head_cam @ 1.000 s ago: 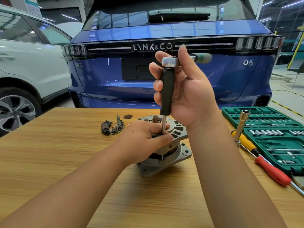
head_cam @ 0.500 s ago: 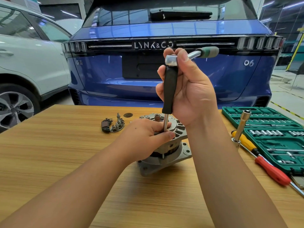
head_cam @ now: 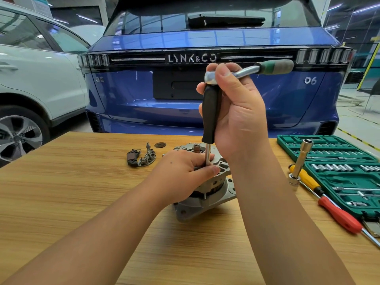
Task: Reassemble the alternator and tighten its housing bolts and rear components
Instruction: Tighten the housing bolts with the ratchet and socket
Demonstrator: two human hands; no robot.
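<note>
My right hand (head_cam: 236,112) has its fingers (head_cam: 202,88) curled round the black handle of the driver (head_cam: 211,114), thumb pressed over the chrome head of the ratchet (head_cam: 211,77) seated on top; the ratchet's green grip sticks out to the right. The driver stands nearly upright, its steel shaft running down to the top of the alternator (head_cam: 207,190). My left hand (head_cam: 183,173) grips the alternator's upper housing, fingers wrapped over it and the thumb tip lying just beside the shaft. I cannot tell what the shaft's tip engages, since my fingers hide it. The alternator sits on the wooden worktop (head_cam: 72,182), about centre, shaft end upward. Behind it to the left lie a dark rectifier part (head_cam: 141,157) and a small round cap (head_cam: 160,145). To the right sits an open green socket case (head_cam: 339,171), with a long socket (head_cam: 301,161) standing tilted and two screwdrivers (head_cam: 329,204), yellow- and red-handled, just beside it.
</note>
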